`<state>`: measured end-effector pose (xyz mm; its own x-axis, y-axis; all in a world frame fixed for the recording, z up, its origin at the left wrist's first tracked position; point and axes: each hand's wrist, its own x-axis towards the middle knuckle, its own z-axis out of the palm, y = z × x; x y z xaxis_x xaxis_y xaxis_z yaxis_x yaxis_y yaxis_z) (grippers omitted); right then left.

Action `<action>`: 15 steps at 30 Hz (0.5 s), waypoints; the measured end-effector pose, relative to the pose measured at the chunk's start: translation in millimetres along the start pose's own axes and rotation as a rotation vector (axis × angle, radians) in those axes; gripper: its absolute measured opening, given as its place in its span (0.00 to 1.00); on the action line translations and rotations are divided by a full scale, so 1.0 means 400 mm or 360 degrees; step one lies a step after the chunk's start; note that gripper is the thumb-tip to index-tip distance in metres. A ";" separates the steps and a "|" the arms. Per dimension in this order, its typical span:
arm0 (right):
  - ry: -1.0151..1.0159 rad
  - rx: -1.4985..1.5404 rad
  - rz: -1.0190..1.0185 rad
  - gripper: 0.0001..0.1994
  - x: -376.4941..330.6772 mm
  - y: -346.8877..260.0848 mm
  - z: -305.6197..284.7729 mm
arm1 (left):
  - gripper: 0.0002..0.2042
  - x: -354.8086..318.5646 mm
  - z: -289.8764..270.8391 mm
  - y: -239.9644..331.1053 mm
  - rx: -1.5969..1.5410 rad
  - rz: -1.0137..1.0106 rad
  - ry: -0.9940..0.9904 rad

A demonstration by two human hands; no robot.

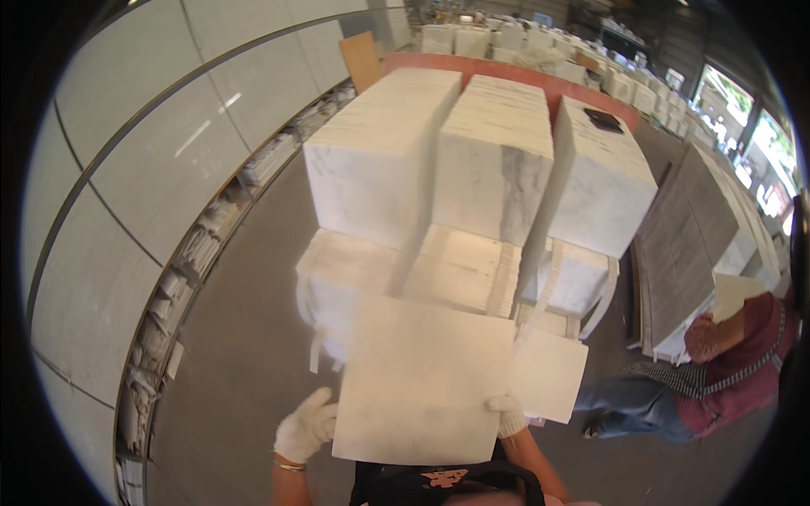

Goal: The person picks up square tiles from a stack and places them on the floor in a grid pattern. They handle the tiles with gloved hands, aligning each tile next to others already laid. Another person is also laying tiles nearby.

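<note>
In front of me, I hold a square pale stone tile with its broad face turned up. My right hand, in a white knit glove, grips its right edge with the thumb over the face. My left hand, gloved alike, is at the left edge; its fingertips meet the tile there and are partly hidden. Just beyond are lower rows of upright tiles, partly covered by the held tile. Another pale tile shows beside its right edge.
Three tall blocks of stacked marble tiles stand ahead before a red beam. A dark object lies on the right block. Large panels line the left. At right, a co-worker in a maroon top bends by grey slabs.
</note>
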<state>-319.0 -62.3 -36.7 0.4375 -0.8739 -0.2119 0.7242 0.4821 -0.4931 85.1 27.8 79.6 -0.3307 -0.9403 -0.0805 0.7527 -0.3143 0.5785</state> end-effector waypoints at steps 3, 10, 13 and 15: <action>-0.0101 -0.0390 0.0079 0.32 0.020 0.005 0.095 | 0.29 0.030 -0.054 0.070 0.0425 -0.0088 0.0452; -0.0392 -0.0843 0.0064 0.26 0.141 0.041 0.358 | 0.24 0.033 -0.195 0.081 0.0664 0.0446 0.1001; -0.0425 -0.1053 0.0049 0.26 0.215 0.086 0.480 | 0.25 0.027 -0.248 0.200 0.0785 0.0622 0.1099; -0.0493 -0.1171 0.0045 0.25 0.287 0.141 0.565 | 0.26 0.023 -0.287 0.313 0.0840 0.0781 0.1072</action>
<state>-107.3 -121.5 101.8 0.6570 -0.7527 -0.0419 0.2204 0.2449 -0.9442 241.7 -35.2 58.4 0.4668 -0.8803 -0.0852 0.3148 0.0754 0.9462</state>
